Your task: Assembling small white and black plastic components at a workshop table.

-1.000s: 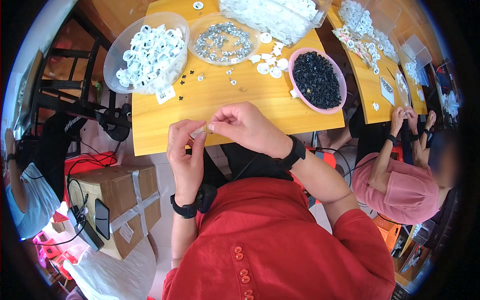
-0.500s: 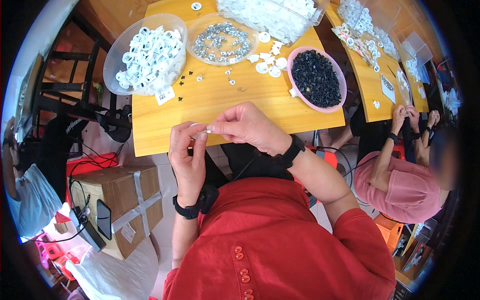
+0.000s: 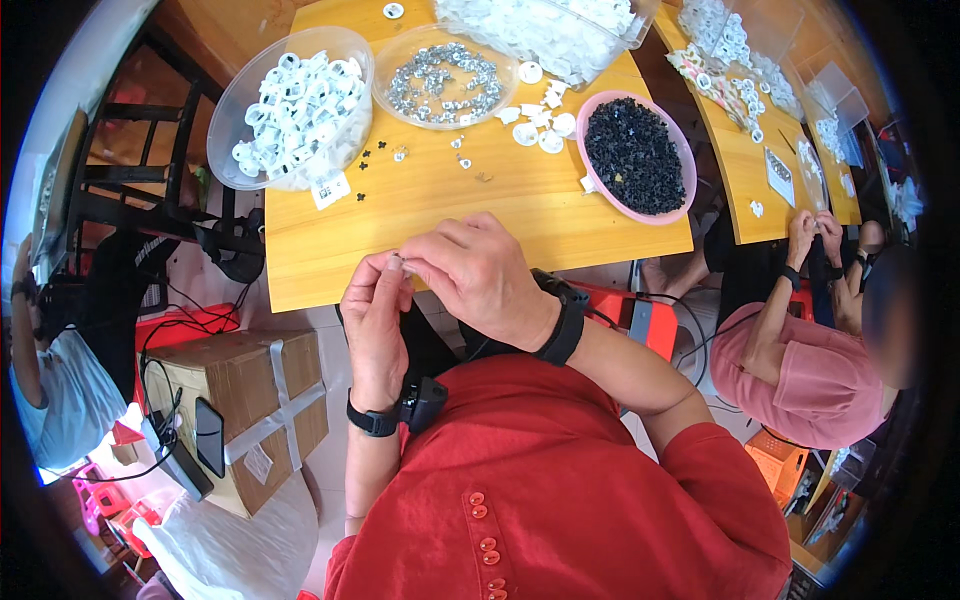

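Observation:
My left hand [image 3: 377,315] and my right hand [image 3: 485,278] meet just over the near edge of the table, fingertips pressed together. The left thumb and fingers pinch a small white plastic part, which the fingers now almost wholly cover. Against the same spot the right fingertips are closed; what they grip is hidden. Beyond my hands lie several tiny black cross-shaped pieces [image 3: 362,167] and loose small metal pieces [image 3: 401,154]. A clear tub of white plastic parts [image 3: 300,105] stands at the far left, beside a shallow clear dish of metal pieces [image 3: 447,85].
A pink bowl of small black pieces [image 3: 637,157] sits at the table's right, near loose white parts [image 3: 540,128]. Behind is a clear bin of translucent pieces [image 3: 560,40]. A taped cardboard box [image 3: 240,410] stands at lower left. A person in pink [image 3: 800,375] works at the right-hand table.
My right hand has shifted left and turned over, its back now upward and its fingers over the left fingertips. The white part visible before is now mostly covered.

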A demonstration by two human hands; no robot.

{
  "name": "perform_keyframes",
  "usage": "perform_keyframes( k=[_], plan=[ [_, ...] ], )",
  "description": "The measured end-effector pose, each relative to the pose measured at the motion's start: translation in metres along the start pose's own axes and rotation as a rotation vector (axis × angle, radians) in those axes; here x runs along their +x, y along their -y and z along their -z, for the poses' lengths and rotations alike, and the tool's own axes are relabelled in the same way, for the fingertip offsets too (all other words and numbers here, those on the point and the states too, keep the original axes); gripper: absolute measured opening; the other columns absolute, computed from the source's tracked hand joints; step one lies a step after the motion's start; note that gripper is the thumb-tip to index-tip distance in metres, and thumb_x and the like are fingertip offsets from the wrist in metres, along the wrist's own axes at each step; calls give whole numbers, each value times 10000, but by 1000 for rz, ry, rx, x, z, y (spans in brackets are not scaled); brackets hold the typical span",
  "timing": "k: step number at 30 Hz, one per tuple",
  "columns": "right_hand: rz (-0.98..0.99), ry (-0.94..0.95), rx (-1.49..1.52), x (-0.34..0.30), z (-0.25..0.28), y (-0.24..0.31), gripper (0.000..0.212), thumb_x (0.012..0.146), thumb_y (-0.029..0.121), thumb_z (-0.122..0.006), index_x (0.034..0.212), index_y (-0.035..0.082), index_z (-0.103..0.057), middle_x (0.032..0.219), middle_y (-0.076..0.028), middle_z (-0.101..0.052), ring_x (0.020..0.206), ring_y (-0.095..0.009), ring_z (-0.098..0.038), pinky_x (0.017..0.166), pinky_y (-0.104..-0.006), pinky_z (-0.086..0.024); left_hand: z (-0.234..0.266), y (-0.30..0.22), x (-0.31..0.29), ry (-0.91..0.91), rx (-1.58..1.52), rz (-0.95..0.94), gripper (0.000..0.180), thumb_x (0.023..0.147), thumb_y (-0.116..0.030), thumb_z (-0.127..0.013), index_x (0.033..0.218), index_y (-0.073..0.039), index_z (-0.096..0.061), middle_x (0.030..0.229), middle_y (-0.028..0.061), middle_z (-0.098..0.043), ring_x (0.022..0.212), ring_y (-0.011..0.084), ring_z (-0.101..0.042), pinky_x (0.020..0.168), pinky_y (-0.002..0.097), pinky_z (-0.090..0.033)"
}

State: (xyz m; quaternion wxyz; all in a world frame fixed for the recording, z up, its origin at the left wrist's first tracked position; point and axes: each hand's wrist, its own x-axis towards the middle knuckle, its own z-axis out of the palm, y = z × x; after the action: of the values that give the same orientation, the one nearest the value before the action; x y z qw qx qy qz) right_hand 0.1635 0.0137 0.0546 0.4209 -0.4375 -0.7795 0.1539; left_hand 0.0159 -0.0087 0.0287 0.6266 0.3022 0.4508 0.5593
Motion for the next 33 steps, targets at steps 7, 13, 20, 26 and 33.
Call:
perform_keyframes(
  k=[7, 13, 20, 26, 33],
  plan=[
    [-46, -12, 216, 0, -3, -8, 85, 827, 57, -618, 905, 36, -589, 759, -74, -590, 649, -236, -572, 603, -335, -439, -5, -3, -2, -36, 47, 1, 108, 915, -119, -589, 968, -44, -645, 709, -41, -546, 623, 38, -429, 569, 179, -334],
    [-378, 138, 560, -2, 3, -6, 77, 876, 61, -595, 907, -6, -570, 773, -61, -602, 620, -95, -543, 546, -239, -438, -9, -10, -2, -81, 128, -57, 130, 904, -111, -599, 1001, -38, -646, 712, -44, -531, 629, 39, -422, 572, 178, -331],
    [-453, 213, 705, -5, -1, -12, 91, 899, 72, -579, 923, -14, -567, 781, -22, -588, 692, -58, -552, 617, -218, -467, -4, -11, 2, 6, 20, 16, 116, 904, -120, -604, 980, -37, -630, 742, -35, -556, 650, 44, -449, 582, 179, -342],
    [-543, 238, 1010, -9, -8, -19, 102, 919, 76, -561, 972, -11, -561, 853, 3, -586, 748, -42, -553, 676, -197, -462, 0, -14, 1, 30, 6, 91, 114, 903, -132, -609, 961, -35, -620, 767, -27, -571, 669, 49, -471, 591, 185, -349],
    [-418, 216, 549, -2, 5, -8, 88, 890, 73, -595, 906, -14, -586, 739, -24, -598, 656, -61, -542, 579, -234, -446, 1, -11, 1, 77, 210, -11, 88, 925, -121, -565, 934, -41, -599, 801, -24, -545, 688, 51, -448, 609, 182, -340]
  ],
)
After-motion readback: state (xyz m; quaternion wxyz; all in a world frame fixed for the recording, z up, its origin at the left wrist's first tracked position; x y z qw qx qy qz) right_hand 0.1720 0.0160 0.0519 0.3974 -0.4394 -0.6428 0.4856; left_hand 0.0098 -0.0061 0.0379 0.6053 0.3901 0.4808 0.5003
